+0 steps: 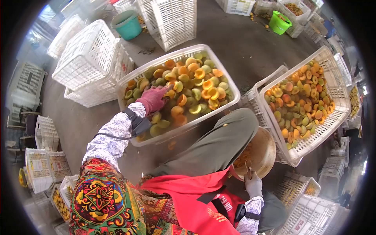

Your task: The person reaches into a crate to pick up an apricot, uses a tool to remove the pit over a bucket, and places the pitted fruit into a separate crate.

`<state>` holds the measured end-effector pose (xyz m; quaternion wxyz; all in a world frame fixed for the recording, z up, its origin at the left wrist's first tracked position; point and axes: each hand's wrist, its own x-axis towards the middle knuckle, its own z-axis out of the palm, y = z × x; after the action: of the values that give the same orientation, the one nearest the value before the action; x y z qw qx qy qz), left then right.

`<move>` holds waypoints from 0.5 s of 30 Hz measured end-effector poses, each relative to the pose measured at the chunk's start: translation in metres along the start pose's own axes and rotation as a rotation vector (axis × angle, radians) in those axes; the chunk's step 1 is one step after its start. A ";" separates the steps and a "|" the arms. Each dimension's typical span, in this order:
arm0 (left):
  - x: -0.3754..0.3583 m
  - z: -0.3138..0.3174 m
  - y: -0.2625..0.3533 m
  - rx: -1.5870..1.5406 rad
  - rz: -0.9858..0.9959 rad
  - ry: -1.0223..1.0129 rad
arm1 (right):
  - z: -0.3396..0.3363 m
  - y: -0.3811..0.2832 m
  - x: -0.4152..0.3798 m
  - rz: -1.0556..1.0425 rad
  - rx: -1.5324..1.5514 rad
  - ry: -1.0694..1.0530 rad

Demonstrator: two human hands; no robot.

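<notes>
My left hand (153,100), in a dark red glove, reaches into the left side of a white crate (225,78) full of apricots (182,87), many of them halved. Its thumb and fingers close around an apricot (170,94) on the top layer. Lower right, my right hand (253,185) wears a pale grey glove and is closed on a short brown two-pronged tool (248,169). That tool points into a cream bucket (265,150) with brownish-orange bits at the bottom. The bucket stands beside my bent knee.
A second white crate (329,66) of halved apricots sits tilted on my right, on another crate. Stacked white crates (88,58) and a teal bucket (126,24) stand at the upper left. Farther off is a bright green bucket (279,22). More crates line both sides.
</notes>
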<state>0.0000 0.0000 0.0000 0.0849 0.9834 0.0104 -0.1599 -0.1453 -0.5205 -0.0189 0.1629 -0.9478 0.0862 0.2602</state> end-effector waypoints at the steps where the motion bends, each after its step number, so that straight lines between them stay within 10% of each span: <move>1: -0.014 -0.005 -0.002 -0.001 -0.027 0.014 | -0.003 -0.003 0.000 -0.004 0.018 0.002; 11: -0.080 0.008 -0.018 0.009 0.003 0.102 | 0.004 0.014 -0.016 -0.070 0.003 0.130; 15: -0.044 0.000 -0.035 -0.134 -0.050 0.486 | 0.002 0.007 -0.015 -0.048 0.051 0.114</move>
<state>-0.0430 0.0349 0.0084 0.1411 0.9846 0.0655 0.0800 -0.1602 -0.5250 -0.0143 0.1880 -0.9584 0.0789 0.1997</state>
